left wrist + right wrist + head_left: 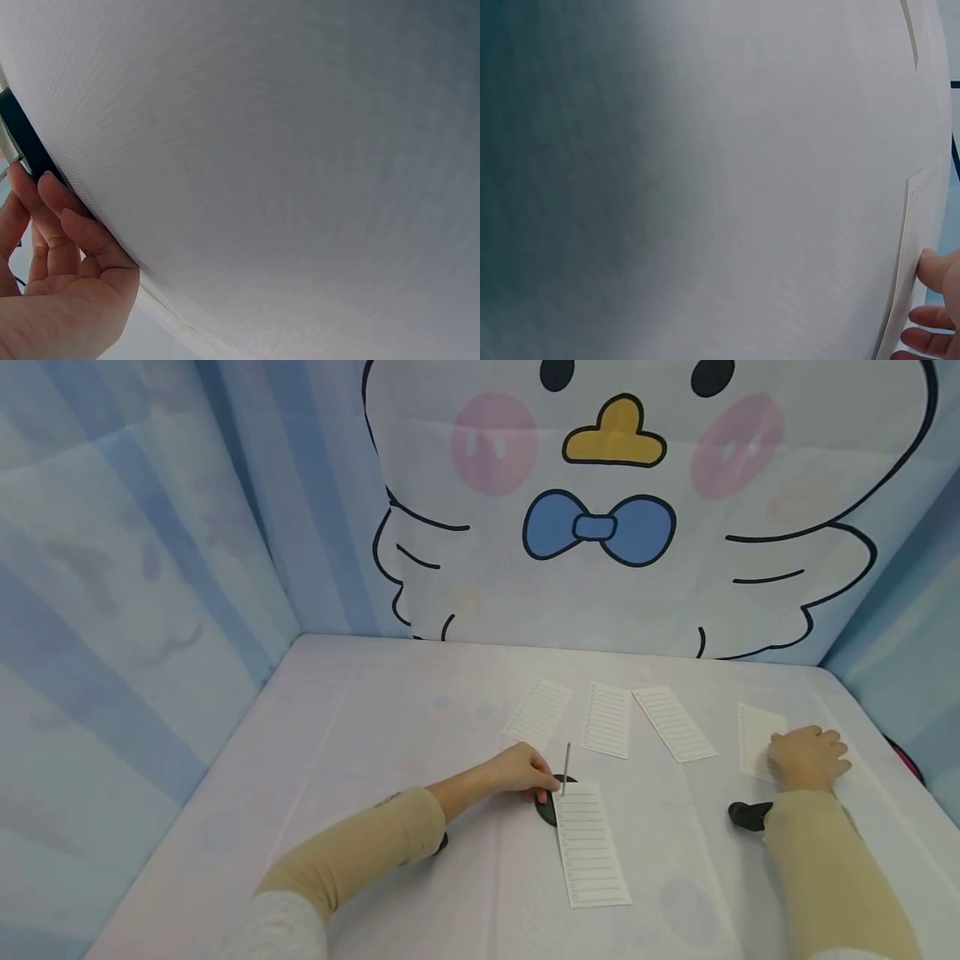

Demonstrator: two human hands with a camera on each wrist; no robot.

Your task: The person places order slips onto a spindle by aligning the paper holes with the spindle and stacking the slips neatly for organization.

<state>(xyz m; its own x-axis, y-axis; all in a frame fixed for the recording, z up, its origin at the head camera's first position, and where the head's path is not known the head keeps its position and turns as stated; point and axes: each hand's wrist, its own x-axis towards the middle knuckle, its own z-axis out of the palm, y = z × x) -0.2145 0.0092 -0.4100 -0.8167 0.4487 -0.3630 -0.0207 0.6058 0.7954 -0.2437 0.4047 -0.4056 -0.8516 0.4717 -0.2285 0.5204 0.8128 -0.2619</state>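
Note:
A receipt spike stands on the table, its thin metal rod (566, 768) rising from a round black base (546, 810). One lined paper slip (591, 852) lies over the base, its top edge at the rod, and extends toward the near side. My left hand (527, 770) holds the base's left side, fingertips beside the slip's corner; the left wrist view shows the fingers against the dark base (28, 139). Farther right, my right hand (810, 756) is over the right edge of another lined slip (759, 735). Its fingers are spread, with the thumb (932, 270) touching that slip.
Three more lined slips, a left one (538, 712), a middle one (607, 720) and a slanted one (675, 724), lie in a row behind the spike. A pale cloth covers the table (390, 710). Printed curtains (315, 510) hang along the back and sides.

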